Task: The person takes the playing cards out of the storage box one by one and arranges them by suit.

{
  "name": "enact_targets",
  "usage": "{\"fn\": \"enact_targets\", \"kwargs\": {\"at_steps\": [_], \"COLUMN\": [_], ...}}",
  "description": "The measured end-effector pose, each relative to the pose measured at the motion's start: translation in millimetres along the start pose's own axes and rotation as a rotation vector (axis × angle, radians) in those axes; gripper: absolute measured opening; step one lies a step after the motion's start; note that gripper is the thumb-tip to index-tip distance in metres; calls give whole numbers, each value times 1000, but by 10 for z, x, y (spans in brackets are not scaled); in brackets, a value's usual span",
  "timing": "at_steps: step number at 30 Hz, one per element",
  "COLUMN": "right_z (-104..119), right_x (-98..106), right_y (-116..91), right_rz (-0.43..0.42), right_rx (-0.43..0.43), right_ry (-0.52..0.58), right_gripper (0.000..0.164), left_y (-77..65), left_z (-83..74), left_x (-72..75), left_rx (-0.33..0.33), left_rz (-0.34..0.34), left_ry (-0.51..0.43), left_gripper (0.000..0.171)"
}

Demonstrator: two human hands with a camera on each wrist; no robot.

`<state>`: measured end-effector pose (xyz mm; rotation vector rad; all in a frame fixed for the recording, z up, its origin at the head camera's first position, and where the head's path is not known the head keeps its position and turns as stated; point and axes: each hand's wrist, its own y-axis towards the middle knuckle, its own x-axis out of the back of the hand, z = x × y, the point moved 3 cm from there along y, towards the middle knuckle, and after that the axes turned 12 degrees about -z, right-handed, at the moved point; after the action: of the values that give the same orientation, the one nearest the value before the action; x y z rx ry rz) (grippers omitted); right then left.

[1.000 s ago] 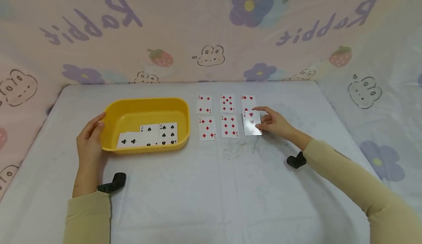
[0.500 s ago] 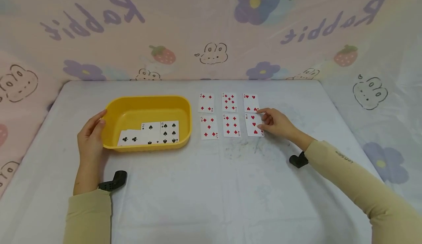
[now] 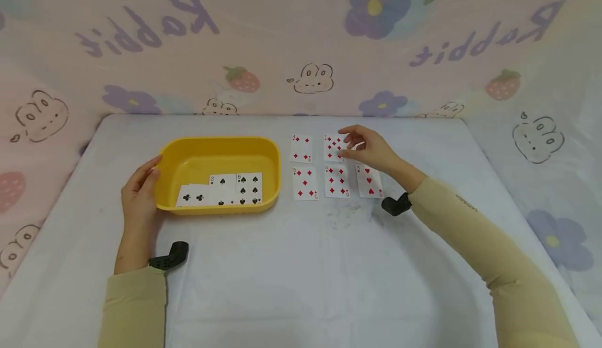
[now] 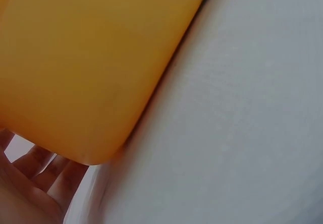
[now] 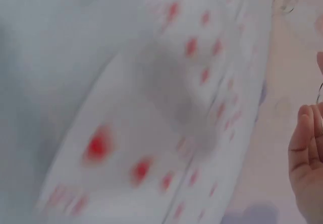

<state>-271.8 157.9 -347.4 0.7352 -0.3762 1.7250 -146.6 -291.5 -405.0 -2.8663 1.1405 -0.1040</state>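
The white, rectangular, thin seven-of-diamonds card (image 3: 331, 148) lies beneath the fingertips of your right hand (image 3: 370, 148). Thumb and index stand apart, gripping nothing visible; contact cannot be confirmed. Caution: brushing sideways could slide this flat card out of line. Your left hand (image 3: 141, 187) pinches the yellow, round-cornered, smooth plastic tray (image 3: 226, 161); a tug could shift the loose black-suited cards (image 3: 223, 193) right of those fingers.
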Motion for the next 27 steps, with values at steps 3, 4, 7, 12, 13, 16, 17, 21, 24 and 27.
{"fn": "enact_targets", "kwargs": {"at_steps": [3, 4, 7, 12, 13, 16, 17, 21, 24, 27], "right_z": [177, 232, 387, 649, 695, 824, 855, 972, 1046, 1126], "right_x": [-156, -212, -377, -610, -652, -785, -831, -1017, -1152, -1284], "right_y": [103, 138, 234, 348, 368, 417, 433, 482, 512, 526], "right_rz": [21, 28, 48, 85, 96, 135, 146, 176, 185, 200], "right_rx": [-7, -12, -12, 26, 34, 27, 10, -81, -113, -118], "right_ry": [63, 78, 115, 145, 143, 153, 154, 173, 165, 148], "right_gripper": [50, 50, 49, 47, 46, 45, 45, 44, 42, 41], "left_y": [9, 10, 7, 4, 6, 12, 13, 14, 14, 13], "left_z": [13, 16, 21, 12, 9, 7, 8, 17, 14, 6], "left_x": [1, 1, 2, 9, 9, 10, 8, 19, 18, 15], "left_rx": [-5, 0, 11, 1, -3, -10, -11, -3, -16, -40], "left_rz": [8, 12, 20, 18, 18, 22, 24, 29, 28, 32], "left_ry": [24, 19, 29, 49, 45, 16, 10, 38, 62, 70], "left_gripper": [30, 30, 31, 31, 31, 30, 30, 31, 32, 32]}}
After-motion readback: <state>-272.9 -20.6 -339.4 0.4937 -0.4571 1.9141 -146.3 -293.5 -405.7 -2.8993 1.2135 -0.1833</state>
